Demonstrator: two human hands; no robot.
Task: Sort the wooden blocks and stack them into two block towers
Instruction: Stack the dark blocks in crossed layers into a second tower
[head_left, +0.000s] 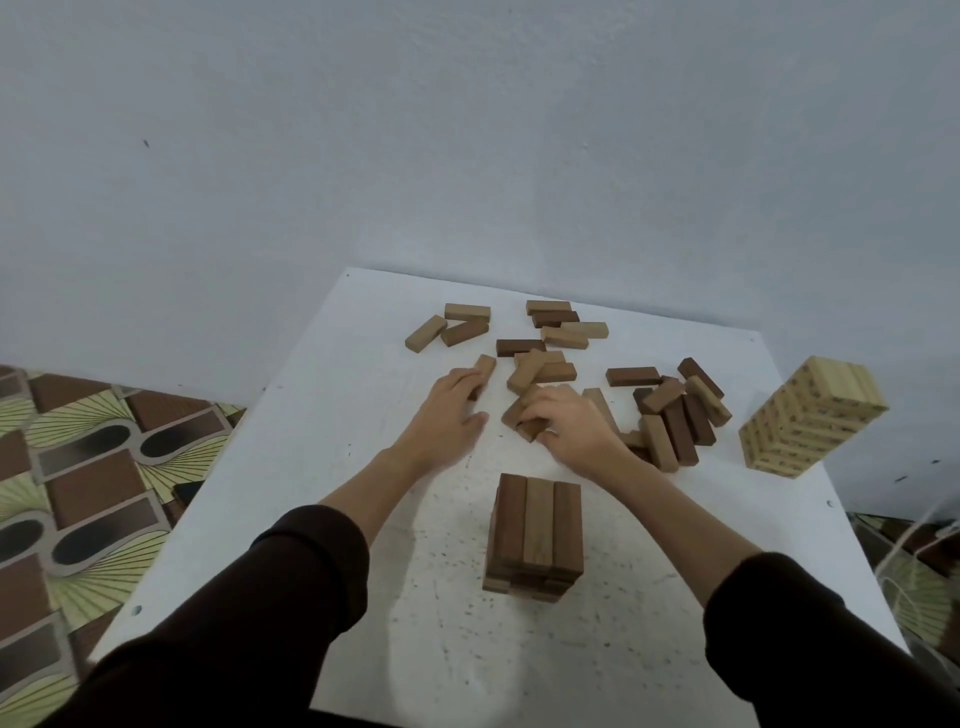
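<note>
Nearest, two dark sleeves (291, 587) reaching in from the bottom edge onto a white table (322, 467), surface speckled with small dark marks; between the forearms, a low brown tower (535, 540) of rectangular wooden blocks, top layer three side by side, darker outer pair and lighter middle one, crosswise layers beneath; far right near the table edge, a taller pale tower (810, 415) of light wood with printed markings, seen leaning from the wide lens; across the far half, loose blocks (550, 332) scattered flat, mixed tan and dark brown, smooth and square-edged, with a denser heap (675, 415) right of centre, well apart from the pale tower; left hand (449, 415) lying flat with straight fingers, fingertips touching a tan block (483, 371); right hand (571, 421) with fingers curled round a dark block (530, 428) at the near edge of the central pile, other blocks crowding just beside it; left of the table, patterned floor (78, 467) in brown, yellow-green and grey; behind, plain pale grey wall (467, 130).
</note>
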